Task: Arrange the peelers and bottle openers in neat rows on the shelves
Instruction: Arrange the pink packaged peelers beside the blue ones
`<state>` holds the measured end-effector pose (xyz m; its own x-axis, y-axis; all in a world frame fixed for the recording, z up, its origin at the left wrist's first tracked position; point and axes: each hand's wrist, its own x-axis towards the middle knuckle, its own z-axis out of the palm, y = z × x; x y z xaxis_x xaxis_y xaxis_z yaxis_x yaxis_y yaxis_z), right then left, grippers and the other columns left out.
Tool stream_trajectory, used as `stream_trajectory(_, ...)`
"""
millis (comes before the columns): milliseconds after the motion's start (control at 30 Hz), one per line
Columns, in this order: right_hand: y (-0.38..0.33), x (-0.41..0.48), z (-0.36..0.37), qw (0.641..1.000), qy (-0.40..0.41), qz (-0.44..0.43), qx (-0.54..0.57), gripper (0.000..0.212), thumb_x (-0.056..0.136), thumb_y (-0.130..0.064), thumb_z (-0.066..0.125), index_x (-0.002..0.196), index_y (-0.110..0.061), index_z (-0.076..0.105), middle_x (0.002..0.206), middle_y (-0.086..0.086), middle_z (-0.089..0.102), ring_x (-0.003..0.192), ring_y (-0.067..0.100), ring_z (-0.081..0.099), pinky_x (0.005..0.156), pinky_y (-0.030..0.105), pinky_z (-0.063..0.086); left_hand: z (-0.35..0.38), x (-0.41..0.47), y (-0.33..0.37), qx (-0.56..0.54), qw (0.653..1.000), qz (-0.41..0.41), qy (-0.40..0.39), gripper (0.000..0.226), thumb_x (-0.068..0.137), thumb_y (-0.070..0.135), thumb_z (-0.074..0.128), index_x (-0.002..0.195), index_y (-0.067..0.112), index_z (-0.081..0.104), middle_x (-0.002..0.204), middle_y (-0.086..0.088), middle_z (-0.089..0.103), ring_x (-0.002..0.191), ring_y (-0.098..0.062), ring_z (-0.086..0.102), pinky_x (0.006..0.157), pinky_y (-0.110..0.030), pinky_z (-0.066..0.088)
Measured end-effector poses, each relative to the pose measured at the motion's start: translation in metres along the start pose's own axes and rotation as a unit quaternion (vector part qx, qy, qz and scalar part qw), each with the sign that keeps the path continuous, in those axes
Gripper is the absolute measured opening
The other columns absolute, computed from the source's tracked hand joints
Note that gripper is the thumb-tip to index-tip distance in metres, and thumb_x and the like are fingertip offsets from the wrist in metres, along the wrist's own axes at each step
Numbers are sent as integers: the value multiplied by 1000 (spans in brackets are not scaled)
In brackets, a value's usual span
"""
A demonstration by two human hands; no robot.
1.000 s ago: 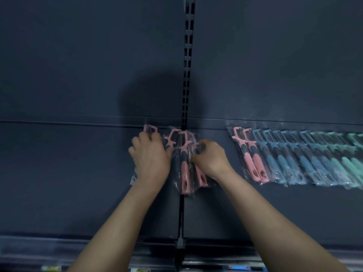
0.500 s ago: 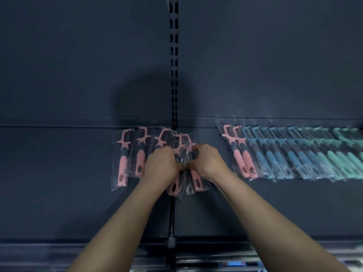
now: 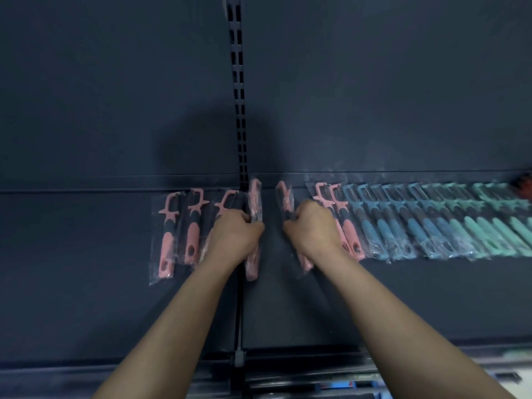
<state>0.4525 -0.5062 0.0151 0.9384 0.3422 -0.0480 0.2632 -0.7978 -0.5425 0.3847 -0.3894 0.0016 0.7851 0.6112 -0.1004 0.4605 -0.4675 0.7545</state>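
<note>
Bagged pink peelers lie in a row on the dark shelf (image 3: 86, 298). Three of them (image 3: 192, 226) lie flat to the left of my left hand. My left hand (image 3: 236, 234) grips one bagged pink peeler (image 3: 254, 197), held on edge near the shelf joint. My right hand (image 3: 312, 226) grips another bagged pink peeler (image 3: 285, 198), also on edge. A gap of bare shelf separates the two held peelers. Right of my right hand lie two pink peelers (image 3: 342, 226), then several blue peelers (image 3: 403, 226) and several teal ones (image 3: 489, 226).
A slotted upright (image 3: 239, 96) runs down the dark back panel to the shelf joint. The shelf's front rail (image 3: 239, 358) crosses the bottom, with blurred items below it. A red-and-dark object (image 3: 522, 182) shows at the far right edge.
My hands held a bunch of pink peelers together at the joint; now they have drawn apart, each holding one peeler. My right hand moved toward the row on the right.
</note>
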Motion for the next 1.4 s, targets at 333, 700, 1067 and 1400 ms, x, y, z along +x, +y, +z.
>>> stream_trajectory(333,17,15,-13,991,102,-1,-85,43,82,4,46,122,-9,42,118,21,52,98,39,56,69,34,36,21,3,19,-85,996,8,-37,18,81,16,57,81,0,68,78,-14,69,68,-23,62,63,-35,52)
stream_trajectory(700,23,20,2,995,37,-6,-96,31,92,-19,49,116,-2,59,124,22,49,119,37,42,94,40,42,30,12,18,-96,995,-1,-40,8,81,8,56,78,15,59,85,-10,67,73,-20,61,72,-38,53)
stream_trajectory(1067,43,24,-9,986,46,-88,-132,18,89,-26,54,97,-18,68,107,13,63,102,30,48,90,30,30,48,21,27,-176,981,-56,-58,14,79,9,65,88,13,55,92,-12,66,86,-28,64,80,-47,55)
stream_trajectory(1400,60,28,-19,989,96,-58,-92,25,87,1,46,99,-4,67,111,16,58,106,31,46,87,33,41,57,27,30,-165,984,-61,-40,17,79,2,62,66,13,57,66,-7,63,62,-21,60,66,-41,56)
